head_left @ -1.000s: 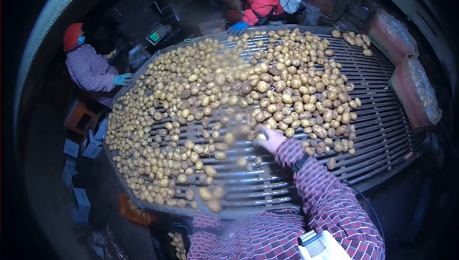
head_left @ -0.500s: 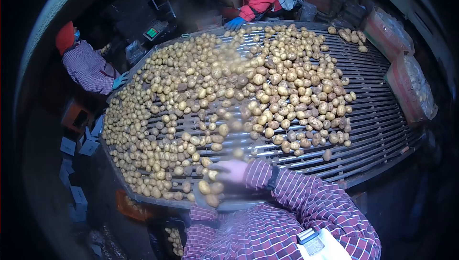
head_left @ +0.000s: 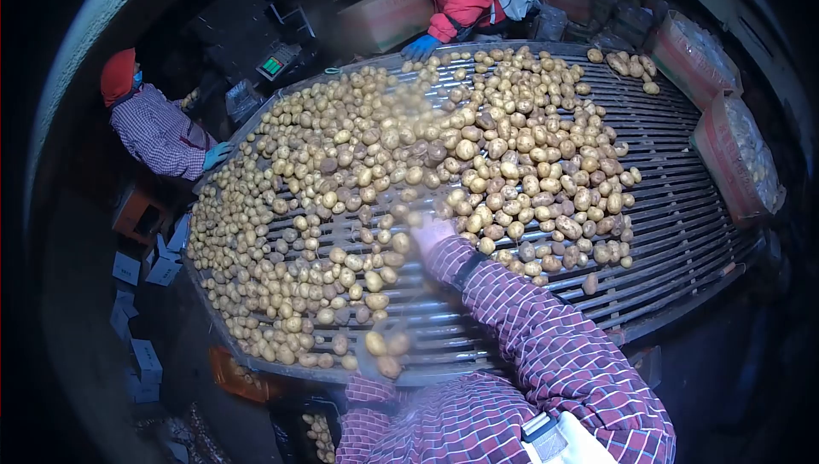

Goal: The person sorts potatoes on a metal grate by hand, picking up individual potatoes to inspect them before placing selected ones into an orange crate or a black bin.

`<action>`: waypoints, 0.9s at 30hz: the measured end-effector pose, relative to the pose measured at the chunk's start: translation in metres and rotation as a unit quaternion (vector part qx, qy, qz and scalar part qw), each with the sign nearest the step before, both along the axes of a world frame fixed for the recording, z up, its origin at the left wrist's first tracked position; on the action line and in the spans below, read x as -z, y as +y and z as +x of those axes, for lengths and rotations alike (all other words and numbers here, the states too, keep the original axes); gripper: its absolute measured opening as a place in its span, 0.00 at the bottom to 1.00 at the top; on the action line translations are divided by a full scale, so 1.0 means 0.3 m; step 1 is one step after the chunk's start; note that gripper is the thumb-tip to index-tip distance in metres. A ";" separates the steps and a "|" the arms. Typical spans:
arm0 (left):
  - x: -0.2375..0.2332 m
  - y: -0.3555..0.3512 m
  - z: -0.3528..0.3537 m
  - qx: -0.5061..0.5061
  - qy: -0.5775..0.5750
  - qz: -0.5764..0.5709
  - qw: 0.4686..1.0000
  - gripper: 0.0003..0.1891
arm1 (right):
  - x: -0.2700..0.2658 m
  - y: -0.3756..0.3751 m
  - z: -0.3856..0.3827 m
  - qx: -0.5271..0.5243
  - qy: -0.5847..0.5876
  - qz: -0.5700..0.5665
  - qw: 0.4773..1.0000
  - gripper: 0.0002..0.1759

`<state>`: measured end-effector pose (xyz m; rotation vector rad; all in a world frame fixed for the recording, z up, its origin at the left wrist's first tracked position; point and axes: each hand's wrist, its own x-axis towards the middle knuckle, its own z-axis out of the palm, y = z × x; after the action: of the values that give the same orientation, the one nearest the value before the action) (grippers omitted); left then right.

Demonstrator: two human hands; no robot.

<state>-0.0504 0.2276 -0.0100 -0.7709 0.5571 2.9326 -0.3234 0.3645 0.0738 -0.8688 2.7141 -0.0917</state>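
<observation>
Potatoes (head_left: 546, 182) in a wide, loose layer cover much of a slatted metal table (head_left: 682, 208). My right hand (head_left: 432, 234) reaches out over the slats to the near edge of the middle heap. Its fingers are blurred and partly hidden among the potatoes, so their grip does not show. Close to my body, at the table's near rim, my left hand (head_left: 367, 365) cups several potatoes (head_left: 388, 367). That hand is mostly hidden by them and by a blur.
Across the table a person in a red jacket rests a blue-gloved hand (head_left: 421, 47) on the rim. Another person's gloved hand (head_left: 217, 155) touches the left edge. Filled boxes (head_left: 725, 157) stand on the right end; an orange crate (head_left: 239, 376) sits below the near left rim.
My right hand has moved away from my left hand, forward across the slats to the heap. My left hand stays near the rim with potatoes in it.
</observation>
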 end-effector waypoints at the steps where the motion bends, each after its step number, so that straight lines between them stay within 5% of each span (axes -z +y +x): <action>1: 0.017 -0.015 0.003 0.011 0.010 0.032 0.999 0.40 | -0.072 0.024 0.015 -0.002 -0.043 -0.015 0.999 0.30; 3: 0.085 -0.057 0.017 0.048 0.052 0.157 0.985 0.40 | -0.216 0.065 0.044 -0.006 -0.124 -0.048 0.991 0.31; 5: 0.133 -0.077 0.022 0.076 0.062 0.303 0.948 0.39 | -0.184 0.058 0.046 0.000 -0.273 -0.155 0.949 0.35; 6: 0.149 -0.078 0.025 0.081 0.053 0.364 0.926 0.39 | -0.158 0.052 0.095 -0.015 -0.247 -0.186 0.951 0.34; 7: 0.218 -0.105 0.023 0.101 0.044 0.535 0.838 0.39 | -0.069 0.046 0.146 -0.051 -0.207 -0.247 0.945 0.26; 9: 0.194 -0.089 0.024 0.096 -0.010 0.445 0.890 0.38 | -0.032 0.031 0.244 -0.116 -0.191 -0.233 0.946 0.19; 10: 0.030 -0.021 0.016 0.067 -0.052 0.165 0.983 0.38 | 0.013 0.023 0.292 -0.169 -0.124 -0.204 0.956 0.18; 11: -0.139 0.046 0.004 0.034 -0.090 -0.131 0.987 0.38 | 0.052 0.013 0.313 -0.200 -0.087 -0.193 0.957 0.18; 12: -0.289 0.100 -0.019 0.028 -0.069 -0.181 0.981 0.27 | 0.092 0.002 0.334 -0.229 -0.049 -0.183 0.955 0.19; 15: -0.283 0.102 -0.014 0.033 -0.094 -0.172 0.980 0.29 | 0.130 -0.013 0.352 -0.238 -0.047 -0.203 0.949 0.22; 17: 0.034 -0.026 0.045 0.084 0.061 0.219 0.970 0.26 | 0.100 -0.011 0.346 -0.228 -0.072 -0.210 0.948 0.23; 18: 0.054 -0.033 0.044 0.098 0.062 0.214 0.970 0.28 | 0.046 0.004 0.362 -0.278 -0.010 -0.212 0.937 0.24; 19: -0.002 -0.015 0.017 0.113 0.062 0.209 0.969 0.29 | 0.054 -0.001 0.357 -0.230 -0.087 -0.237 0.940 0.24; 21: -0.143 0.052 0.012 0.113 -0.091 -0.204 0.968 0.37 | 0.086 -0.024 0.345 -0.131 -0.242 -0.282 0.919 0.24; 22: -0.025 0.004 0.028 0.062 0.040 0.150 0.986 0.37 | -0.007 0.002 0.286 -0.082 -0.237 -0.291 0.923 0.22; 23: 0.091 -0.044 0.043 0.087 0.075 0.478 0.871 0.37 | -0.101 0.028 0.228 -0.032 -0.233 -0.302 0.924 0.21; 24: 0.095 -0.044 0.043 0.097 0.075 0.436 0.892 0.37 | -0.195 0.053 0.169 0.017 -0.229 -0.314 0.921 0.19; 26: 0.053 -0.036 0.030 0.088 0.071 0.314 0.943 0.37 | -0.229 0.051 -0.078 0.065 -0.143 -0.216 0.964 0.32; 27: 0.047 -0.036 0.034 0.084 0.067 0.296 0.949 0.37 | -0.190 0.071 -0.203 0.133 -0.107 -0.227 0.959 0.26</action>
<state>-0.0403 0.2167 -0.0242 -0.4255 -0.2464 2.7568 -0.3843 0.3859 0.1307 -0.5509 2.6208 -0.8425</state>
